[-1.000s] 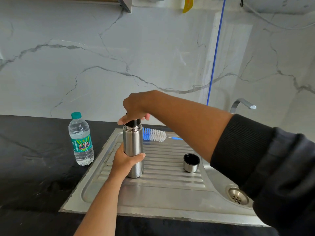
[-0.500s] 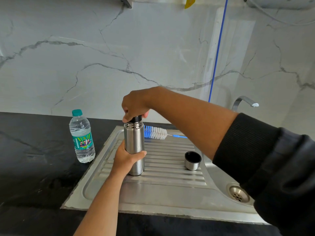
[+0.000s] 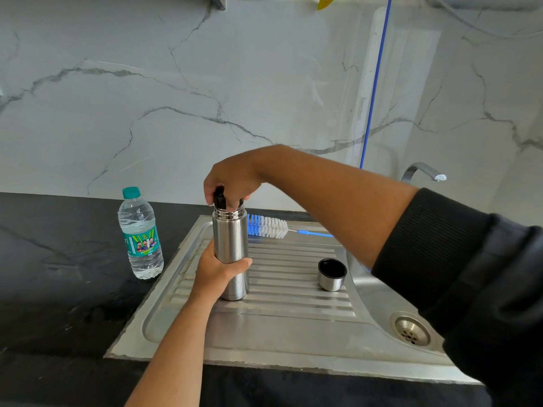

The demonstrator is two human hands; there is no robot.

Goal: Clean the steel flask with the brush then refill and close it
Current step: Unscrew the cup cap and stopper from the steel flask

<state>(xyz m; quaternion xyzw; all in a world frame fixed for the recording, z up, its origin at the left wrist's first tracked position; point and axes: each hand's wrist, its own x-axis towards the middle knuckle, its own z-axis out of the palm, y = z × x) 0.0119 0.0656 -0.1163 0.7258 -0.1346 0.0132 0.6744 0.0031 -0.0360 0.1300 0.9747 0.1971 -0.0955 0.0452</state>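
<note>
A steel drainboard (image 3: 293, 333) is set in a black counter (image 3: 58, 289). The flask (image 3: 230, 248) stands upright on its ribs. The left hand (image 3: 219, 270) grasps the flask's body; the right hand (image 3: 232, 179) grips the black stopper (image 3: 219, 198) at its mouth. A water bottle (image 3: 141, 236) stands left, on the counter. Behind the flask lies the brush (image 3: 269, 227); to the right, the cap (image 3: 332, 274) sits open side up.

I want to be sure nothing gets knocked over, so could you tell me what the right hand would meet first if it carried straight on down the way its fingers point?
The right hand grips the black stopper from above, fingers pointing down, so it would meet the flask mouth first.
</note>
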